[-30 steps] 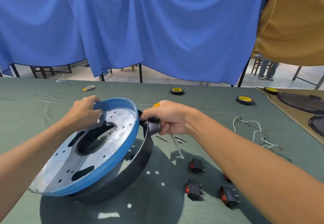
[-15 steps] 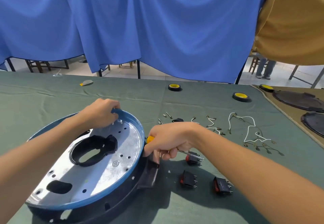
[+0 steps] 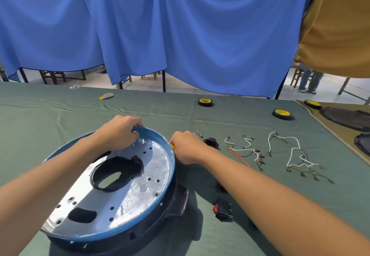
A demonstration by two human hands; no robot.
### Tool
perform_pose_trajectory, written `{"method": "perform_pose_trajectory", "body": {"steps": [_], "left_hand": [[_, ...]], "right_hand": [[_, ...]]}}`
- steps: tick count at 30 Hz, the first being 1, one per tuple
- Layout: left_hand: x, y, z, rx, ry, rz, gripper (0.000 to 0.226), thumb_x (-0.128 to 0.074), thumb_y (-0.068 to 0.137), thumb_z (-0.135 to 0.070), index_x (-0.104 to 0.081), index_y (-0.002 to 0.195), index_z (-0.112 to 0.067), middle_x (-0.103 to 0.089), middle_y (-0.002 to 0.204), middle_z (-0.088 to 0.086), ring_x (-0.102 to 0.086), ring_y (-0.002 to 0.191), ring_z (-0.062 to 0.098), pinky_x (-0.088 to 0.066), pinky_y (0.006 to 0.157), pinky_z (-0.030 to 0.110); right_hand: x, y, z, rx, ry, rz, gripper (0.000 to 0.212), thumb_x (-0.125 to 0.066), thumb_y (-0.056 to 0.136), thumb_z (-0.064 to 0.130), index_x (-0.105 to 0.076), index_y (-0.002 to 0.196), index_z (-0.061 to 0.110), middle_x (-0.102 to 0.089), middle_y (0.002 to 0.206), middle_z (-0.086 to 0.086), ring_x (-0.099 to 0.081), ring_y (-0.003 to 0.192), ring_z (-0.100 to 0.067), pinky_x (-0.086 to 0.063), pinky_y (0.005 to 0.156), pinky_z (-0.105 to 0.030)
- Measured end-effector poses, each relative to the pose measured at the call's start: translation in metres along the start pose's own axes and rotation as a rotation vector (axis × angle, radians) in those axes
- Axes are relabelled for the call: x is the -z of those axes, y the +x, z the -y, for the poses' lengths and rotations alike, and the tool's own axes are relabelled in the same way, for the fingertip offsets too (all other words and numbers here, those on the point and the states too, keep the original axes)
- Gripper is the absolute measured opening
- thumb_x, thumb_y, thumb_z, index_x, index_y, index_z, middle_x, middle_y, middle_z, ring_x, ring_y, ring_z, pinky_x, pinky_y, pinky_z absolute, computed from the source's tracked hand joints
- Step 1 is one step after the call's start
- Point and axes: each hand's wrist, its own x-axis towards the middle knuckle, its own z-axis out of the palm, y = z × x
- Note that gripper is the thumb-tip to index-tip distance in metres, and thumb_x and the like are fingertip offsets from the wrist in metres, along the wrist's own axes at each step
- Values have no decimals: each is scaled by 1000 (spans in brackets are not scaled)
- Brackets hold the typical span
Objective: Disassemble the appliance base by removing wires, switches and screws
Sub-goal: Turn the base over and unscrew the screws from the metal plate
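The round appliance base [image 3: 128,195], a blue-rimmed silver plate over a black shell, lies nearly flat on the green cloth in front of me. My left hand [image 3: 120,132] grips its far blue rim. Just right of the rim, my right hand [image 3: 186,147] is closed round a screwdriver whose yellow handle end [image 3: 172,146] peeks out; the shaft is hidden. A black rocker switch with a red button [image 3: 223,209] lies right of the base. Removed white wires [image 3: 294,155], a red wire [image 3: 239,156] and small screws [image 3: 199,133] lie beyond my right arm.
Two black-and-yellow tape rolls [image 3: 205,101] [image 3: 281,113] sit far back on the green table [image 3: 40,119]. Dark round covers [image 3: 344,116] lie on a tan cloth at the right edge. A blue curtain hangs behind the table.
The base has come down from a steep tilt to lie almost flat. My right hand with the screwdriver moved from the base's side tab up to beside the far rim.
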Motion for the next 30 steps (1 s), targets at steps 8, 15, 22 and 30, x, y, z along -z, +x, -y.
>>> {"method": "perform_pose_trajectory", "body": {"steps": [8,15,22,30], "left_hand": [[1,2,-1,2,-21,-23,25,-52,89,-7,-62,109,-18,-66,108,4,-53,92,22,-48,80,37],[0,3,-8,-22,13,-20,27,-50,89,-8,-65,110,-17,-66,111,3,-56,101,24,-48,85,38],[2,-2,5,23,67,-32,23,-50,93,-16,-63,112,-19,-66,109,4,-56,98,27,-47,85,40],[3,-3,4,32,55,-28,18,-49,100,-21,-64,110,-20,-65,107,6,-55,96,27,-48,81,42]], "right_hand": [[9,-6,-18,-75,-137,-41,14,-70,81,17,-62,91,11,-55,97,-14,-52,80,-34,-48,68,-36],[30,-14,-29,-147,4,40,22,-60,79,17,-44,65,12,-49,71,-8,-48,65,-28,-39,54,-30],[66,-33,-35,-122,410,123,16,-54,90,-4,-47,82,7,-52,79,-17,-62,65,-24,-58,70,-38],[29,-35,-22,-272,338,14,19,-64,92,16,-53,84,3,-68,87,-25,-72,61,-32,-62,60,-41]]}}
